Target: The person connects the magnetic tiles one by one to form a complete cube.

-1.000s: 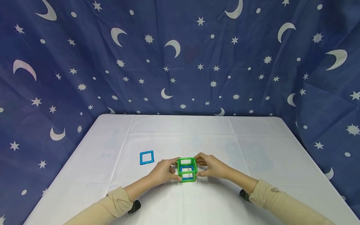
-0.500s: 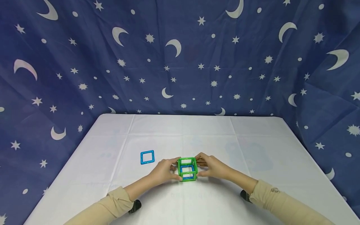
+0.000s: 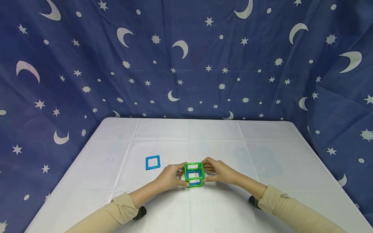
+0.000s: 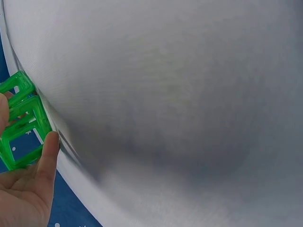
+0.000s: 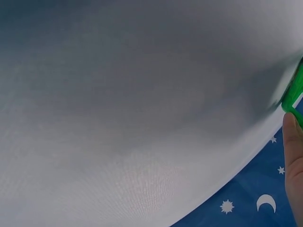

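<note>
A box of green square-frame magnetic tiles (image 3: 194, 178) stands on the white cloth, with a blue square tile (image 3: 193, 171) showing low inside it. My left hand (image 3: 169, 177) holds the box's left side, thumb near the front corner and fingers towards the back. On the right side my right hand (image 3: 222, 173) grips it in the same way. In the left wrist view the green frames (image 4: 43, 116) sit at the left edge by my thumb. The right wrist view catches only a green corner (image 5: 292, 90) at my thumb tip. A loose blue square tile (image 3: 152, 168) lies flat, left of the box.
The white-covered table (image 3: 186, 131) spreads around the hands. Behind and beside it hangs a dark blue curtain (image 3: 198, 58) with moons and stars. Black wrist devices (image 3: 140, 213) sit under the beige sleeves (image 3: 123, 204).
</note>
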`<state>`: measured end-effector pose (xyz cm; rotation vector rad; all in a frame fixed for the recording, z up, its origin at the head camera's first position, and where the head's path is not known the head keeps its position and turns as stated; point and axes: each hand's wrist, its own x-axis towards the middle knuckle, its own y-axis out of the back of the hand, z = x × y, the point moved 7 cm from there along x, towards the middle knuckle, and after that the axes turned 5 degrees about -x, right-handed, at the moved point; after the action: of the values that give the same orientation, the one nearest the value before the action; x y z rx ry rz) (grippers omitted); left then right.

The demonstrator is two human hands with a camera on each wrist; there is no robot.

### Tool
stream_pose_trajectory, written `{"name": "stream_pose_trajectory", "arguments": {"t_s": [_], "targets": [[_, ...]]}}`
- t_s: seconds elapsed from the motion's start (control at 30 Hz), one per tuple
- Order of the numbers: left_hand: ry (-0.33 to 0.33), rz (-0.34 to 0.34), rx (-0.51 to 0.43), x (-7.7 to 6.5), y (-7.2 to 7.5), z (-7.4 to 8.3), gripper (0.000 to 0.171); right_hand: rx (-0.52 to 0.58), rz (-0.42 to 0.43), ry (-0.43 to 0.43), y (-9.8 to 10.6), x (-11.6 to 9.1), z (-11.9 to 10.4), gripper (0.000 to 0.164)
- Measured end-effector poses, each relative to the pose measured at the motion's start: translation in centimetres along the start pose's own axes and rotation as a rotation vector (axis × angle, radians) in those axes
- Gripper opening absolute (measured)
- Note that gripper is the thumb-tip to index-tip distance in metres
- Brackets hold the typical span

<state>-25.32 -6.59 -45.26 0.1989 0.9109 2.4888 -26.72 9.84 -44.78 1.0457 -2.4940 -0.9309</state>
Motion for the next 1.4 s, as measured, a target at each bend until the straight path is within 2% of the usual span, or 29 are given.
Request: {"name": "stream_pose_trajectory", "arguments": {"t_s": [0.43, 0.67, 0.8, 0.97, 1.1, 1.4], "targets": [[-0.008, -0.006, -0.062, 0.1, 0.0, -0.3, 0.083, -0.002, 0.004, -0.021, 0.0, 0.0, 0.0, 0.055], [0.026, -0.025, -0.104, 0.2, 0.0, -0.7, 0.086, -0.04, -0.02, -0.039, -0.5, 0.1, 0.1, 0.071], [0.037, -0.026, -0.098, 0.2, 0.0, -0.8, 0.085, -0.11, -0.028, -0.055, -0.9, 0.1, 0.5, 0.074], [0.03, -0.004, -0.085, 0.1, 0.2, -0.8, 0.075, -0.209, -0.024, -0.08, -1.1, 0.1, 0.8, 0.077], [0.031, 0.014, -0.081, 0.1, 0.2, -0.8, 0.07, -0.244, -0.004, -0.079, -1.2, 0.3, 0.9, 0.075], [0.04, 0.058, -0.062, -0.1, -0.3, -0.8, 0.071, -0.228, 0.048, -0.082, -1.3, 0.2, 0.7, 0.072]]}}
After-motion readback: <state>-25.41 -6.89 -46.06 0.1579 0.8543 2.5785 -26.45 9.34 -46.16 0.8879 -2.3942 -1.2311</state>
